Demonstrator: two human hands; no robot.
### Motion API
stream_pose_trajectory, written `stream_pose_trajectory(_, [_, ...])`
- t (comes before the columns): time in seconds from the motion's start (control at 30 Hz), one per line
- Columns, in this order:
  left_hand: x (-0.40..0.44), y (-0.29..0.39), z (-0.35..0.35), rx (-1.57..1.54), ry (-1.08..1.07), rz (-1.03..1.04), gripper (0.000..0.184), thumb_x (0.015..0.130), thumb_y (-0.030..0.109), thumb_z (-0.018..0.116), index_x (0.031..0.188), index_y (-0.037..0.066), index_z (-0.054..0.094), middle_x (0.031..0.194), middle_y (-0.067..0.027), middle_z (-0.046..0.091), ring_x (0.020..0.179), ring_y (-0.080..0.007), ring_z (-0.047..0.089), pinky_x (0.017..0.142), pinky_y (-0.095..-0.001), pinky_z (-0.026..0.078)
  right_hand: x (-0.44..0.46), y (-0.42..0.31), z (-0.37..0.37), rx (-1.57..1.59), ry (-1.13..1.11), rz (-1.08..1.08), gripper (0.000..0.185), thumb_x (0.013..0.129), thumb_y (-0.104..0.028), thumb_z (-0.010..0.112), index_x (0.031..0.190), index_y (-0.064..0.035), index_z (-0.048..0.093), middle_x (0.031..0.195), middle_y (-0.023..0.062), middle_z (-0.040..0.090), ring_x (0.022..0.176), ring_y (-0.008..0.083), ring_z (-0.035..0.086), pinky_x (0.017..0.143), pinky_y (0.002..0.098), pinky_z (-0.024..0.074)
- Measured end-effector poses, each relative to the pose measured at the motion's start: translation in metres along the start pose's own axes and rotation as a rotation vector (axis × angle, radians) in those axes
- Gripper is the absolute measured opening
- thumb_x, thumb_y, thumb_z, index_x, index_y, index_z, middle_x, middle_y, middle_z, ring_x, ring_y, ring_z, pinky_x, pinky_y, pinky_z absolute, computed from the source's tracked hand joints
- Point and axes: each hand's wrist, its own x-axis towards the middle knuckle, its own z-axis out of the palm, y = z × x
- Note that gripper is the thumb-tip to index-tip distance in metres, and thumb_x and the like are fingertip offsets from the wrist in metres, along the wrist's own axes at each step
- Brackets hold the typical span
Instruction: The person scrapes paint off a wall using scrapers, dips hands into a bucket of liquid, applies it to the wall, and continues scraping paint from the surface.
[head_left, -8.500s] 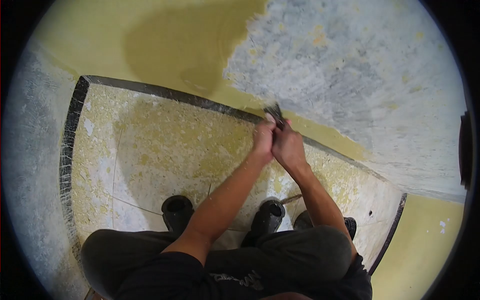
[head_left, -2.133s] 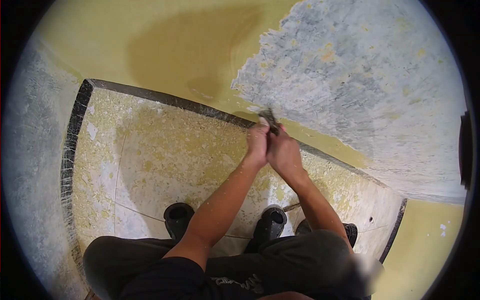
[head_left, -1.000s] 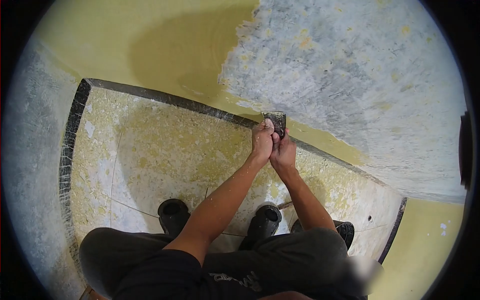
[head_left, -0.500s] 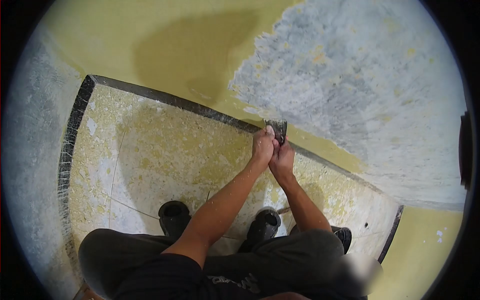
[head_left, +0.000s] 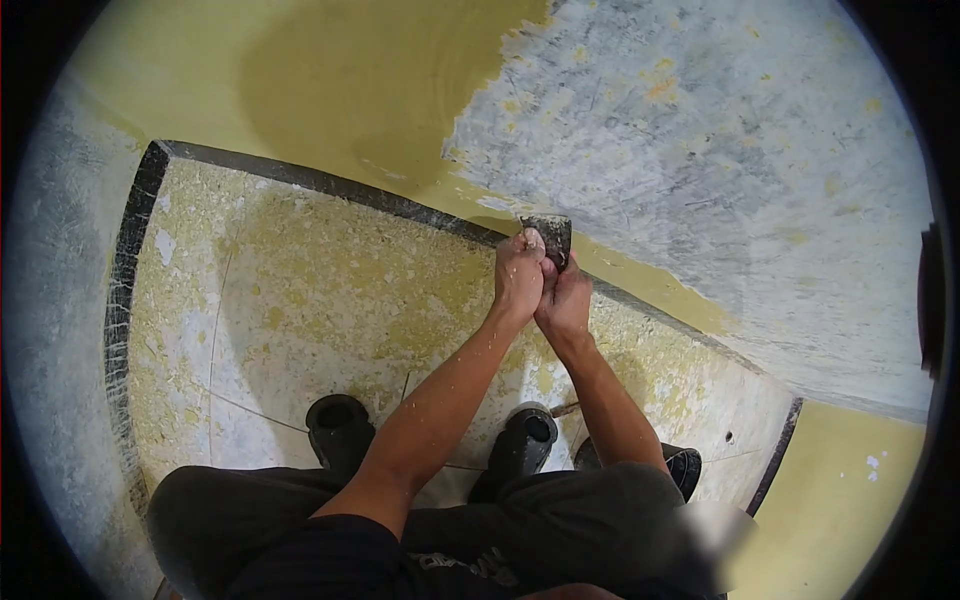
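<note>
My left hand [head_left: 519, 278] and my right hand [head_left: 566, 303] are closed together round a scraper [head_left: 553, 238] with a broad, dark, dust-marked blade. Its handle is hidden in my fingers. The blade's edge is at the low part of the wall, by the border between yellow paint [head_left: 370, 90] and the bare grey-white patch [head_left: 640, 150]. White dust coats my left thumb. Below my hands runs the dark skirting strip [head_left: 400, 205].
Yellow and white paint flakes cover the tiled floor [head_left: 300, 300]. Several dark shoes [head_left: 340, 430] stand under my bent legs. A grey wall [head_left: 60, 300] rises on the left, a yellow wall [head_left: 850, 480] on the right.
My view has shifted a little, so the wall and floor sit slightly further left and up. Both hands and the scraper have moved up in view, and more of the blade's face shows.
</note>
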Motion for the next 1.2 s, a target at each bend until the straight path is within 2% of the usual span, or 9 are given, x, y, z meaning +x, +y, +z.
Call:
stream_pose_trajectory(0.1, [-0.005, 0.020, 0.005, -0.102, 0.006, 0.043, 0.022, 0.085, 0.005, 0.040, 0.086, -0.003, 0.060, 0.079, -0.0118, 0.064, 0.065, -0.0152, 0.060, 0.062, -0.0284, 0.050, 0.000, -0.009, 0.001, 0.071, 0.030, -0.079, 0.027, 0.092, -0.015, 0.046, 0.104, 0.0076, 0.051, 0.068, 0.0241, 0.059, 0.065, 0.0429, 0.060, 0.055, 0.0461, 0.0462])
stream_pose_trajectory(0.17, [-0.008, 0.026, 0.011, -0.181, 0.103, 0.022, 0.026, 0.088, 0.009, 0.047, 0.062, 0.005, 0.046, 0.055, 0.0011, 0.043, 0.049, -0.0097, 0.041, 0.047, -0.0283, 0.033, 0.008, -0.008, 0.003, 0.064, 0.061, -0.130, 0.026, 0.092, -0.016, 0.047, 0.103, 0.0077, 0.051, 0.070, 0.0237, 0.060, 0.066, 0.0428, 0.060, 0.056, 0.0458, 0.0467])
stream_pose_trajectory(0.47, [-0.015, 0.012, 0.014, -0.151, 0.052, -0.033, 0.037, 0.095, 0.021, 0.045, 0.062, 0.006, 0.047, 0.052, 0.0009, 0.043, 0.047, -0.0092, 0.043, 0.045, -0.0282, 0.034, -0.021, 0.007, 0.002, 0.085, 0.063, 0.050, 0.023, 0.091, -0.014, 0.048, 0.102, 0.0051, 0.053, 0.068, 0.0248, 0.060, 0.064, 0.0446, 0.059, 0.053, 0.0452, 0.0456])
stream_pose_trajectory(0.57, [-0.014, 0.038, 0.023, -0.081, 0.047, 0.010, 0.037, 0.096, 0.021, 0.043, 0.062, 0.006, 0.046, 0.052, 0.0027, 0.042, 0.046, -0.0078, 0.041, 0.044, -0.0276, 0.033, -0.001, -0.002, -0.006, 0.016, 0.128, -0.166, 0.022, 0.091, -0.013, 0.047, 0.102, 0.0047, 0.053, 0.075, 0.0261, 0.061, 0.068, 0.0445, 0.059, 0.055, 0.0450, 0.0461])
stream_pose_trajectory(0.77, [-0.007, 0.035, 0.016, 0.147, 0.076, 0.091, 0.036, 0.094, 0.021, 0.046, 0.061, 0.008, 0.045, 0.052, 0.0029, 0.041, 0.046, -0.0070, 0.040, 0.043, -0.0255, 0.032, 0.001, 0.000, 0.005, 0.114, 0.178, -0.168, 0.022, 0.092, -0.015, 0.047, 0.101, 0.0034, 0.054, 0.081, 0.0257, 0.061, 0.073, 0.0440, 0.059, 0.059, 0.0451, 0.0465])
stream_pose_trajectory(0.87, [-0.031, 0.040, 0.017, -0.173, 0.086, 0.008, 0.017, 0.079, -0.001, 0.044, 0.064, 0.007, 0.047, 0.059, 0.0020, 0.046, 0.049, -0.0080, 0.042, 0.045, -0.0251, 0.033, 0.002, -0.012, -0.003, 0.070, 0.067, -0.024, 0.025, 0.092, -0.018, 0.047, 0.102, 0.0035, 0.055, 0.077, 0.0251, 0.061, 0.072, 0.0436, 0.060, 0.058, 0.0442, 0.0473])
stream_pose_trajectory(0.93, [-0.013, 0.036, 0.016, -0.156, 0.069, 0.006, 0.020, 0.084, 0.002, 0.045, 0.065, 0.007, 0.048, 0.059, 0.0023, 0.047, 0.049, -0.0072, 0.042, 0.044, -0.0245, 0.032, 0.005, -0.005, 0.002, 0.010, 0.092, 0.002, 0.026, 0.092, -0.020, 0.048, 0.102, 0.0032, 0.055, 0.074, 0.0250, 0.060, 0.071, 0.0428, 0.060, 0.057, 0.0436, 0.0475])
stream_pose_trajectory(0.97, [-0.003, 0.024, 0.009, 0.064, 0.095, 0.108, 0.035, 0.093, 0.021, 0.046, 0.067, -0.001, 0.054, 0.052, -0.0072, 0.050, 0.046, -0.0154, 0.047, 0.048, -0.0331, 0.039, 0.001, -0.006, 0.002, -0.010, 0.127, -0.035, 0.025, 0.092, -0.020, 0.048, 0.101, 0.0031, 0.055, 0.074, 0.0247, 0.060, 0.070, 0.0426, 0.060, 0.057, 0.0434, 0.0473])
stream_pose_trajectory(1.2, [-0.019, 0.041, 0.025, -0.091, -0.006, 0.026, 0.039, 0.095, 0.023, 0.045, 0.063, 0.002, 0.050, 0.050, -0.0035, 0.048, 0.046, -0.0124, 0.045, 0.046, -0.0302, 0.037, 0.000, -0.005, -0.011, 0.064, 0.143, -0.026, 0.022, 0.092, -0.017, 0.048, 0.099, 0.0026, 0.055, 0.072, 0.0249, 0.060, 0.068, 0.0439, 0.060, 0.055, 0.0442, 0.0466])
